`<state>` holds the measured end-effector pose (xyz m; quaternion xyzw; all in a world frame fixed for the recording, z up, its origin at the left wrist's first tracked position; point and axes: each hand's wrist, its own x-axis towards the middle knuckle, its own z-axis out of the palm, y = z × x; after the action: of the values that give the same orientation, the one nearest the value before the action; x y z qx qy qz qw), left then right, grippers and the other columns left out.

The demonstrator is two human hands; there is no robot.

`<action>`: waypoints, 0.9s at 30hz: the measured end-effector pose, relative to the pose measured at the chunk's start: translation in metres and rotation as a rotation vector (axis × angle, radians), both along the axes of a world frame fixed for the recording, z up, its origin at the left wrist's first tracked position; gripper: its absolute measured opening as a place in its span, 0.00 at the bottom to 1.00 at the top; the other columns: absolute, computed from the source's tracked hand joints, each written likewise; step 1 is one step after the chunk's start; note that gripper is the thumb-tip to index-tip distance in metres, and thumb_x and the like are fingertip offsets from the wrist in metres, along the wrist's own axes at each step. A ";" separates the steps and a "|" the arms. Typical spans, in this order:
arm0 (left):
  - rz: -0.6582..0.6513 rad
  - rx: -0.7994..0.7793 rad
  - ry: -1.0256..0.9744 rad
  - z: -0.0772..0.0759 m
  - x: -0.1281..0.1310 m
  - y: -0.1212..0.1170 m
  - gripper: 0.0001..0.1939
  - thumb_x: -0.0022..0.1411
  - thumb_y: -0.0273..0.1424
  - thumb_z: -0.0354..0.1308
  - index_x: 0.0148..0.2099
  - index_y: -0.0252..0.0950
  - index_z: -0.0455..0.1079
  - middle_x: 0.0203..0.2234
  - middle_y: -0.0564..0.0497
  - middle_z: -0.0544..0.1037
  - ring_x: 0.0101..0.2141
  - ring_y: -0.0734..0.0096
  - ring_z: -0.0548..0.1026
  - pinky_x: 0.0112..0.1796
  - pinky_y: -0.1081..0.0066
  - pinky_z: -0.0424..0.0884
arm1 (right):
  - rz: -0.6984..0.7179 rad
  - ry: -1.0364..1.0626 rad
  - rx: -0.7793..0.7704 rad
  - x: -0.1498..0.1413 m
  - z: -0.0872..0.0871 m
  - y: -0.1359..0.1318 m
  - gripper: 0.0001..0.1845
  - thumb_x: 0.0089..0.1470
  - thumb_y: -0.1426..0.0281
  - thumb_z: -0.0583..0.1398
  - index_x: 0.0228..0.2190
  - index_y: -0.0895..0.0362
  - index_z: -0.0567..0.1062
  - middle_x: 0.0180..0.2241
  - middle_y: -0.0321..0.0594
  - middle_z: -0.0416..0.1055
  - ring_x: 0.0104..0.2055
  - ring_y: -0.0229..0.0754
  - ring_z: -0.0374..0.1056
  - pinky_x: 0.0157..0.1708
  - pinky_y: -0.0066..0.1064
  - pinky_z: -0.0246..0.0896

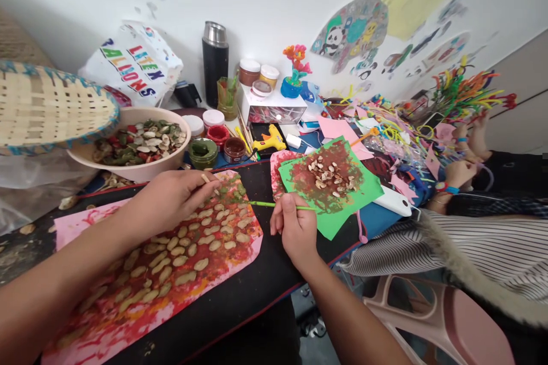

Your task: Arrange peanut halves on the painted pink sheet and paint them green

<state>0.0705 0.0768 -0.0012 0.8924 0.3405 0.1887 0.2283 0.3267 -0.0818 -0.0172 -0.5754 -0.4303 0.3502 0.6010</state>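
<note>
Holding a slim green brush (278,205), the person's right hand (295,225) hangs just off the right edge of the painted pink sheet (166,302); thumb and fingers grasp the handle, probably that way so the tip points inward over the sheet. Whether bristles touch it I cannot tell. Above the far part of the sheet, the left hand (175,199) pinches a small pale piece (205,178), perhaps a shell, between thumb and fingers. Peanut shells (201,264) cover the sheet's middle in loose rows, spaced apart, with red, orange and green paint around them.

Just beyond the sheet's far edge stand jars of green paint (203,151), red paint (218,135) and brown paint (235,149), seemingly grouped there for easy dipping. A pink bowl (141,170) of mixed shells sits beyond its far left part, likely within the left hand's reach. Right of the sheet lies a green card (327,225) with shells on brown paint; farther right, well apart, is another person's hand (460,174).

Behind the bowl, farther from the sheet, a white bag (132,63) carries coloured capitals, apparently "LATEX BALLOONS", distorted by creases. No brand is legible on the black flask (215,68) beyond the sheet.
</note>
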 end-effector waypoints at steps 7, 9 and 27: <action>-0.021 -0.043 -0.136 0.002 0.009 -0.009 0.41 0.86 0.67 0.43 0.44 0.45 0.87 0.49 0.44 0.96 0.46 0.52 0.93 0.50 0.61 0.87 | 0.022 0.021 -0.024 -0.003 -0.003 0.000 0.43 0.72 0.25 0.63 0.27 0.49 0.72 0.15 0.27 0.62 0.15 0.37 0.64 0.18 0.28 0.59; -0.024 -0.083 -0.118 0.000 0.011 -0.011 0.42 0.85 0.68 0.43 0.47 0.44 0.89 0.52 0.44 0.96 0.49 0.51 0.93 0.54 0.60 0.88 | 0.019 0.021 -0.015 -0.002 -0.001 -0.001 0.43 0.73 0.25 0.63 0.27 0.49 0.72 0.15 0.27 0.62 0.15 0.37 0.64 0.18 0.28 0.60; -0.024 -0.098 -0.079 -0.011 0.021 -0.015 0.49 0.84 0.72 0.38 0.53 0.44 0.92 0.55 0.41 0.95 0.55 0.46 0.93 0.64 0.55 0.87 | -0.066 -0.032 0.009 0.012 0.004 -0.010 0.44 0.74 0.25 0.61 0.26 0.49 0.71 0.16 0.28 0.62 0.16 0.38 0.64 0.18 0.28 0.60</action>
<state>0.0914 0.0622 -0.0124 0.8759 0.3296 0.2040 0.2874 0.3391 -0.0922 -0.0133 -0.5921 -0.4222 0.3187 0.6079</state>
